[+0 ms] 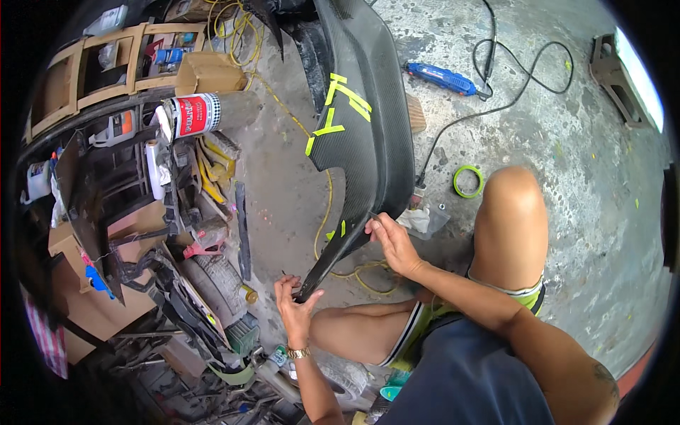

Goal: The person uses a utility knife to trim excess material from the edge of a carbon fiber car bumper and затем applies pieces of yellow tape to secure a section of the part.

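Observation:
A long black carbon-fibre panel point(382, 127) with strips of yellow-green tape point(326, 129) runs from the top of the view down to its narrow lower end. My left hand point(297, 306) grips that narrow end, thumb and fingers around it, with a small dark item near the fingertips. My right hand point(392, 246) is closed at the panel's right edge, fingertips pinched on something small and dark that I cannot make out. A blue rotary tool point(439, 78) with a black cord and a green tape roll point(468, 181) lie on the concrete floor to the right.
Crowded at the left are a wooden frame point(71, 78), cardboard box point(205, 71), red-labelled can point(195, 113), jugs point(113, 129) and scrap parts. A yellow cord point(283, 106) snakes under the panel. My bare knee point(510, 205) is at right; a bright lamp point(630, 81) stands at upper right.

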### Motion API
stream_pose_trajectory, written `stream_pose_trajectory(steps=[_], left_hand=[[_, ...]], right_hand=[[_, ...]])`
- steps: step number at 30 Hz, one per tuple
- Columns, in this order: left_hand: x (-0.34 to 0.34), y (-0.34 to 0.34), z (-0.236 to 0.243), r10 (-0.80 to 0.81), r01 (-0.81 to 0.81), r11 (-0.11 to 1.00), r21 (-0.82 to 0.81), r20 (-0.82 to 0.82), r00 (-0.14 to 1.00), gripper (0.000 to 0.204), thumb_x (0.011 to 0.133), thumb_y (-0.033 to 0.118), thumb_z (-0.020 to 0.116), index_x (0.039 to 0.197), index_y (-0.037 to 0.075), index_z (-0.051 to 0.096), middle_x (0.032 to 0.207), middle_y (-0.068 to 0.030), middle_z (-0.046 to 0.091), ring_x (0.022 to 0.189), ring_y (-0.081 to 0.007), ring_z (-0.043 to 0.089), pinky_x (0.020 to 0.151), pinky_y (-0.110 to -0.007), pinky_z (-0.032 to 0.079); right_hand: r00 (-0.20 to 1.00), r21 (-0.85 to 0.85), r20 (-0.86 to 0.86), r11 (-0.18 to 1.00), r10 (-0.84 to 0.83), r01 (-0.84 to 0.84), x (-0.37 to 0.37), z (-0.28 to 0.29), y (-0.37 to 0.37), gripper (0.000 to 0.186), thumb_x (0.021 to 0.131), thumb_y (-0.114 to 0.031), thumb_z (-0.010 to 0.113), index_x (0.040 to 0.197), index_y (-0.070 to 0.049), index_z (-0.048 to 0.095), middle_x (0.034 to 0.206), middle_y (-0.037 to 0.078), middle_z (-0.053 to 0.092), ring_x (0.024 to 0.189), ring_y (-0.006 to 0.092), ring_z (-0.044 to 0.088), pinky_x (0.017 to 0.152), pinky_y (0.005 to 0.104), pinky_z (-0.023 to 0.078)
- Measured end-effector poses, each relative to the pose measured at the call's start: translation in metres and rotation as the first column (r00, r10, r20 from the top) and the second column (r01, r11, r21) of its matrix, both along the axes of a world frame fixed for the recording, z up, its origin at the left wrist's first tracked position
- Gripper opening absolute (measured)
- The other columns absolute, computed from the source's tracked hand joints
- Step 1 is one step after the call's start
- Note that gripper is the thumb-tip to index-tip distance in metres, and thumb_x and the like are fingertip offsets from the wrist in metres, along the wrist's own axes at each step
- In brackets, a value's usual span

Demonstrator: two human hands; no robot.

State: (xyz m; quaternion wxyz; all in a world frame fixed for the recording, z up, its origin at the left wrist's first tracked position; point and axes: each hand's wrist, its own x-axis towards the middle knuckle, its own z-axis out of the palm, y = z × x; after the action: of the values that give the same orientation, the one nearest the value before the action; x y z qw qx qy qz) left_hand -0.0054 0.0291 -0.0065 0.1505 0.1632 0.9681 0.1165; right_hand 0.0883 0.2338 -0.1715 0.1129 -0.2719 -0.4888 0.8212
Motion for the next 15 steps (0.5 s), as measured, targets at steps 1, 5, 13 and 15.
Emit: stream_pose_trajectory(steps=[1,5,13,15], left_hand=[[0.001,0.0,0.0,0.009,-0.009,1.0,-0.008,0.016,1.0,0.055,0.066,0.017,0.093,0.11,-0.001,0.066,0.112,-0.0104,0.06,0.097,-0.024,0.061,0.078,-0.036,0.051],[0.004,0.008,-0.002,0.028,-0.028,1.0,-0.003,-0.016,0.999,0.057,0.063,0.02,0.094,0.108,-0.001,0.066,0.114,-0.0107,0.061,0.096,-0.0251,0.062,0.079,-0.036,0.051],[0.007,-0.005,-0.012,-0.131,0.152,0.984,0.095,-0.194,0.972,0.048,0.06,0.007,0.089,0.103,0.001,0.068,0.108,-0.0116,0.065,0.096,-0.0266,0.062,0.079,-0.036,0.05],[0.007,-0.011,-0.015,-0.155,0.192,0.972,0.137,-0.241,0.958,0.045,0.06,0.006,0.089,0.098,0.001,0.067,0.104,-0.0121,0.065,0.094,-0.0267,0.062,0.078,-0.036,0.049]], right_hand=[[1.0,0.021,-0.014,1.0,0.01,-0.01,-0.001,-0.001,-0.001,0.027,0.11,-0.021,0.043,0.1,0.0,0.056,0.089,0.009,0.062,0.079,0.0163,0.06,0.075,0.0322,0.051],[1.0,0.025,-0.002,1.0,0.003,-0.002,-0.001,-0.006,-0.006,0.025,0.11,-0.019,0.042,0.1,0.0,0.054,0.088,0.01,0.062,0.076,0.018,0.06,0.074,0.0322,0.051],[0.994,0.112,-0.016,0.988,-0.104,0.105,-0.004,-0.007,-0.02,0.021,0.109,-0.017,0.043,0.099,-0.001,0.053,0.081,0.01,0.064,0.065,0.0192,0.064,0.061,0.0324,0.052],[0.992,0.141,-0.032,0.982,-0.119,0.122,-0.004,-0.003,-0.023,0.022,0.109,-0.018,0.045,0.099,-0.001,0.054,0.079,0.012,0.063,0.063,0.0222,0.065,0.06,0.0353,0.054]])
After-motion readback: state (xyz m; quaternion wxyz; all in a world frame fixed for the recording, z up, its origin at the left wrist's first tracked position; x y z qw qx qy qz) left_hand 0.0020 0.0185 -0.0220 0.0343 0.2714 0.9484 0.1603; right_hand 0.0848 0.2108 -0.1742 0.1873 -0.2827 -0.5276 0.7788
